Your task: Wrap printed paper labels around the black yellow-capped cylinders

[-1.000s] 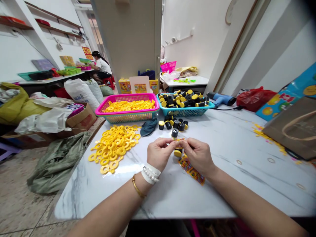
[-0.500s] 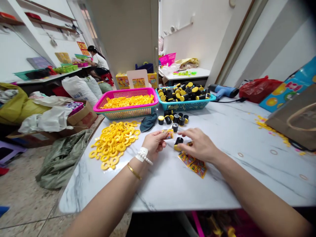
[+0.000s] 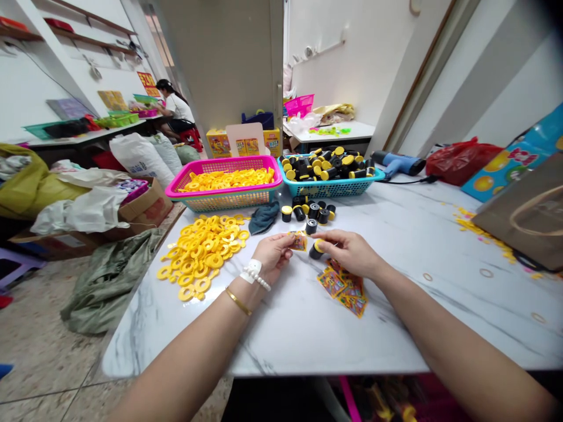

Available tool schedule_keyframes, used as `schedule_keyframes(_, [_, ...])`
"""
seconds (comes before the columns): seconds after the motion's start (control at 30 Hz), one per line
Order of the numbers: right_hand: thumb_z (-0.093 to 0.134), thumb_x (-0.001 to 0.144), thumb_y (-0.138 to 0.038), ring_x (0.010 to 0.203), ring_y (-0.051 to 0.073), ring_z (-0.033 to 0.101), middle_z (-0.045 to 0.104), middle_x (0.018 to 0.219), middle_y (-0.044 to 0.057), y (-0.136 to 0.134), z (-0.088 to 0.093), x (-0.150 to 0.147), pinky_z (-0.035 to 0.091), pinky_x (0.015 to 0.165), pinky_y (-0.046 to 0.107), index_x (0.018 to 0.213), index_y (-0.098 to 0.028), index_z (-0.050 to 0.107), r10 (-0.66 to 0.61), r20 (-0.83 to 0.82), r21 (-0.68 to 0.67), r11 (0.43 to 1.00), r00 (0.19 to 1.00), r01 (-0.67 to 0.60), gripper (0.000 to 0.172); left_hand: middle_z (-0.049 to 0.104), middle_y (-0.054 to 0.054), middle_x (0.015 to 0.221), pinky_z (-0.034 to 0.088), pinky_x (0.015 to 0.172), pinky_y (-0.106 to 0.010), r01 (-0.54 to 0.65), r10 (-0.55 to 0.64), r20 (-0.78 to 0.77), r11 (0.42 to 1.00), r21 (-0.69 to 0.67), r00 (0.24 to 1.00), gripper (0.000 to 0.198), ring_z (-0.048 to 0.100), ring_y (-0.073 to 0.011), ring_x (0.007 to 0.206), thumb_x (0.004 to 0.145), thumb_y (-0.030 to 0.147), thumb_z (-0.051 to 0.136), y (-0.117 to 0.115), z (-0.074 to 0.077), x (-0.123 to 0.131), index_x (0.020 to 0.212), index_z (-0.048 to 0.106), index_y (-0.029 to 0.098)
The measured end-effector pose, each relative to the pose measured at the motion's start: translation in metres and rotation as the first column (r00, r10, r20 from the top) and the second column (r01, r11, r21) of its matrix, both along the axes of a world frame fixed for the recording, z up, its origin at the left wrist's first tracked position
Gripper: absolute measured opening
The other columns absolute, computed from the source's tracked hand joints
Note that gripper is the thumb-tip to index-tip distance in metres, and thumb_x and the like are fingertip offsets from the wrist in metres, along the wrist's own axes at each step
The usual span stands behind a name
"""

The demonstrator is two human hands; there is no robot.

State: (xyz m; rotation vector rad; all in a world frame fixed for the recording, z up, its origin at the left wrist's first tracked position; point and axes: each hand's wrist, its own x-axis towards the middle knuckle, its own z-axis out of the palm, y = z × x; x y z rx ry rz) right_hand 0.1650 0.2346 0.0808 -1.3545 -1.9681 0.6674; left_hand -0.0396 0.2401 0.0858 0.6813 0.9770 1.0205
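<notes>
My left hand [image 3: 273, 253] pinches a small printed orange-and-yellow card [image 3: 299, 241] by its left edge, above the table. Close by on the right, my right hand [image 3: 349, 252] has thumb and fingers on a black cylinder with a yellow cap [image 3: 315, 251], which is tilted. The right index fingertip reaches to the card's right edge. Below the right hand lie several colourful printed packets [image 3: 347, 290], overlapping in a loose fan. Several more black-and-yellow cylinders [image 3: 314, 211] stand and lie just beyond my hands. A heap of yellow rings with small tabs [image 3: 204, 252] lies to the left.
Behind stand a pink basket [image 3: 176, 190] of yellow rings and a blue basket [image 3: 334, 186] of cylinders. A dark cloth [image 3: 264, 218] lies before them. At right are a blue heat gun [image 3: 402, 164], a red bag [image 3: 461, 161] and a paper bag [image 3: 523, 211]. A person [image 3: 176, 111] sits far left.
My right hand has closed on the black cylinder and turned it, so the yellow cap now faces up and right. The card in my left hand has dipped slightly.
</notes>
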Motion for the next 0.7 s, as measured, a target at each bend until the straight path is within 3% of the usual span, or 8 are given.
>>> schedule_keyframes(0.1, [0.053, 0.095, -0.032, 0.086, 0.017, 0.067, 0.073, 0.107, 0.004, -0.003, -0.001, 0.000, 0.052, 0.079, 0.031, 0.117, -0.026, 0.072, 0.002, 0.104, 0.127, 0.992, 0.995, -0.015, 0.030, 0.063, -0.002, 0.066, 0.013, 0.035, -0.015, -0.030, 0.030, -0.005, 1.000, 0.005, 1.000, 0.011, 0.038, -0.0004, 0.039, 0.078, 0.017, 0.072, 0.000, 0.001, 0.000, 0.082, 0.068, 0.008])
schedule_keyframes(0.17, [0.052, 0.096, -0.034, 0.097, 0.020, 0.065, 0.071, 0.116, 0.006, -0.008, 0.000, -0.001, 0.051, 0.084, 0.033, 0.124, -0.025, 0.068, 0.001, 0.283, 0.241, 0.968, 0.959, -0.073, 0.033, 0.064, -0.003, 0.065, 0.014, 0.035, -0.015, -0.041, 0.041, -0.008, 0.999, -0.005, 0.999, 0.009, 0.039, -0.0003, 0.039, 0.080, 0.016, 0.070, 0.000, 0.002, 0.000, 0.081, 0.069, 0.007])
schedule_keyframes(0.27, [0.053, 0.096, -0.034, 0.102, 0.026, 0.061, 0.073, 0.109, 0.009, -0.015, 0.000, -0.006, 0.048, 0.083, 0.036, 0.137, -0.020, 0.058, -0.103, 0.583, 0.345, 0.930, 0.806, -0.131, 0.043, 0.067, -0.005, 0.068, 0.017, 0.034, -0.014, -0.045, 0.045, 0.012, 0.999, -0.011, 0.999, 0.007, 0.040, -0.0002, 0.039, 0.080, 0.013, 0.068, -0.001, 0.004, 0.001, 0.078, 0.070, 0.007])
schedule_keyframes(0.33, [0.052, 0.097, -0.032, 0.098, 0.028, 0.059, 0.076, 0.097, 0.010, -0.019, 0.001, -0.010, 0.046, 0.080, 0.038, 0.135, -0.015, 0.059, -0.171, 0.691, 0.377, 0.914, 0.702, -0.149, 0.042, 0.068, -0.005, 0.070, 0.017, 0.034, -0.013, -0.035, 0.036, 0.053, 0.999, -0.015, 0.998, 0.007, 0.039, 0.0004, 0.038, 0.082, 0.010, 0.065, 0.000, 0.006, 0.000, 0.078, 0.070, 0.007])
schedule_keyframes(0.47, [0.049, 0.098, -0.032, 0.093, 0.029, 0.057, 0.074, 0.096, 0.013, -0.026, 0.000, -0.019, 0.044, 0.077, 0.040, 0.132, -0.009, 0.059, -0.229, 0.732, 0.433, 0.883, 0.641, -0.179, 0.042, 0.068, -0.005, 0.073, 0.016, 0.032, -0.010, -0.019, 0.029, 0.157, 0.998, -0.068, 0.987, 0.012, 0.038, 0.0018, 0.038, 0.086, 0.011, 0.060, 0.003, 0.010, -0.005, 0.080, 0.070, 0.007])
schedule_keyframes(0.7, [0.052, 0.097, -0.025, 0.094, 0.028, 0.060, 0.066, 0.106, 0.015, -0.024, -0.009, -0.023, 0.048, 0.078, 0.036, 0.132, -0.013, 0.059, -0.280, 0.662, 0.491, 0.862, 0.695, -0.121, 0.038, 0.068, -0.005, 0.075, 0.016, 0.029, -0.009, 0.044, -0.016, 0.247, 0.993, -0.107, 0.969, 0.015, 0.039, 0.0014, 0.036, 0.089, 0.011, 0.056, 0.006, 0.008, -0.010, 0.079, 0.067, 0.007])
